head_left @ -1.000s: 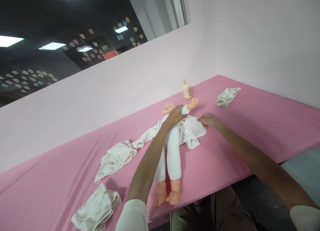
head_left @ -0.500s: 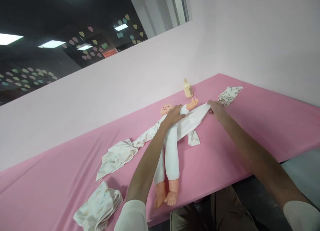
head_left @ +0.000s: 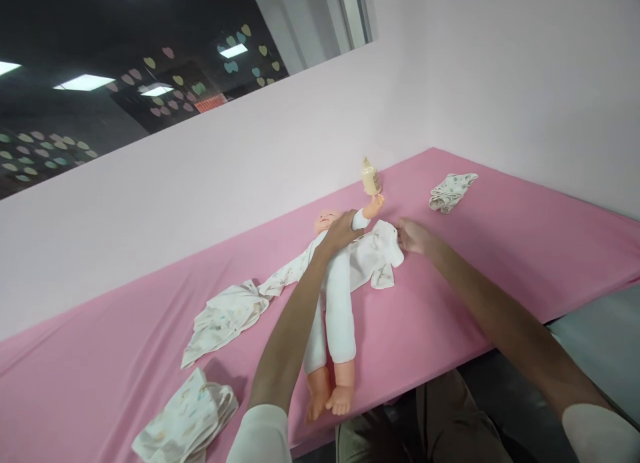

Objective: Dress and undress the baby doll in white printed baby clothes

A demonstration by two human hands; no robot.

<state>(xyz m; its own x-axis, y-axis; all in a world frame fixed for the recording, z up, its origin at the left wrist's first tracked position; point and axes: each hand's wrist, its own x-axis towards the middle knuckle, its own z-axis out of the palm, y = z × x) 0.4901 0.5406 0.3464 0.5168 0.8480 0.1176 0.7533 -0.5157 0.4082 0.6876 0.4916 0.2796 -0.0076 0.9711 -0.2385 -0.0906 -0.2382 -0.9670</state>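
Pink sheeting covers the table (head_left: pixel 450 303) in the head view, the only one I have, and the doll (head_left: pixel 336 276) lies on its back across it, feet toward me at the near edge. My left hand (head_left: pixel 340 231) presses down on the doll's chest near the shoulder, fingers curled over it; it is a holding-down contact more than a closed grasp. My right hand (head_left: pixel 413 236) has come back in from where it was half a second ago, when it had the garment flap (head_left: pixel 376 257) stretched out taut toward the folded cloth (head_left: pixel 451 191) in the corner. Now that flap lies slack and bunched beside the doll's flank, and my fingertips pinch its outer edge. As I read it, the flap has been drawn out from under the body and is being brought back over it.

Hard to make out: whether the pinch really closes on fabric or merely rests against it, since the fingertips are small and turned away. My left forearm hides the doll's middle and one arm. A printed cloth (head_left: pixel 224 319) trails off the doll's other side, another bundle (head_left: pixel 185 423) is cut by the bottom edge, and a bottle (head_left: pixel 371 177) stands by the wall behind the raised doll hand.
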